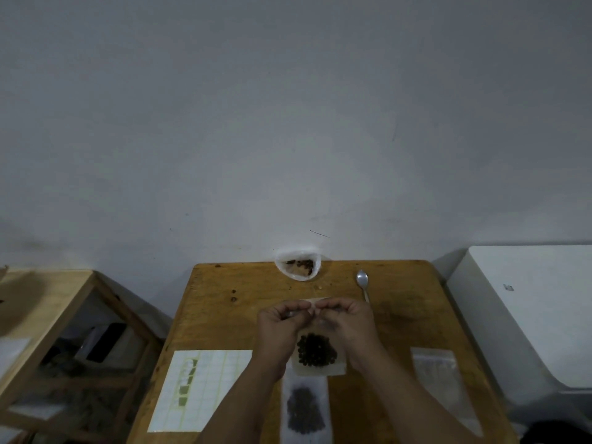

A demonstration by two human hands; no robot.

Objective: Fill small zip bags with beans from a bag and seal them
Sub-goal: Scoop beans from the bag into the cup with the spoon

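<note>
Between my hands, the small zip bag [320, 368] sits with its beans [315, 349] gathered low; I cannot tell whether it rests on the desk [400, 315]. I judge this to be the sealing step. My left hand [277, 325] and right hand [347, 322] are together, with curled fingertips pinching the bag's top strip side by side. The next move calls for pressing outward along the strip to both ends. Beyond my hands, the bean bag [299, 265] lies open.
</note>
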